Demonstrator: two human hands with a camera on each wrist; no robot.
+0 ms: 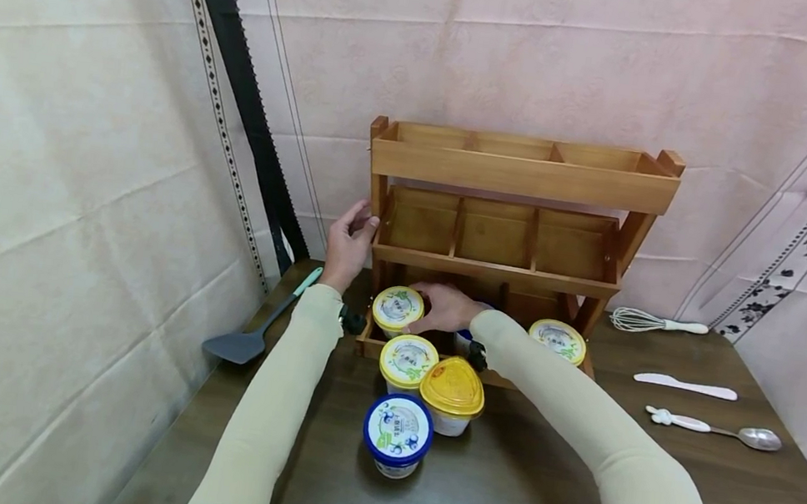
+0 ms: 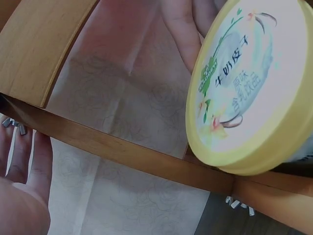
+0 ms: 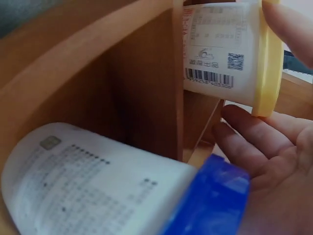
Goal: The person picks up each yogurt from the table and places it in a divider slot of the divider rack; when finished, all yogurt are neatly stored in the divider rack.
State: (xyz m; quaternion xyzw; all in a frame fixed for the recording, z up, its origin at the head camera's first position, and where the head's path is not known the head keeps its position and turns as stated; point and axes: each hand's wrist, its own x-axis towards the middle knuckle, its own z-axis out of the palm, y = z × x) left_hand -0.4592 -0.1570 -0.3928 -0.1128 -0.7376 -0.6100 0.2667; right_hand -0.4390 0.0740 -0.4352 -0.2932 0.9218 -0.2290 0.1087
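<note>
A wooden three-tier rack (image 1: pixel 524 178) stands at the back of the table. My left hand (image 1: pixel 348 247) touches its left side, the fingers fairly straight in the left wrist view. My right hand (image 1: pixel 446 308) holds a yellow-lidded tub (image 1: pixel 398 308) in the lowest tier's left compartment, thumb and fingers on either side of its lid (image 3: pixel 269 58). Beside it, in the middle compartment, lies a blue-lidded tub (image 3: pixel 102 181), mostly hidden by my right forearm in the head view. A third tub (image 1: pixel 557 340), yellow-lidded, sits at the tier's right end.
Before the rack stand a flat yellow-lidded tub (image 1: pixel 409 360), a domed yellow-lidded tub (image 1: pixel 453 386) and a blue-lidded tub (image 1: pixel 397 432). A spatula (image 1: pixel 249 342) lies at left. At right are a whisk (image 1: pixel 655 322), a knife (image 1: pixel 685 386) and a spoon (image 1: pixel 714 428).
</note>
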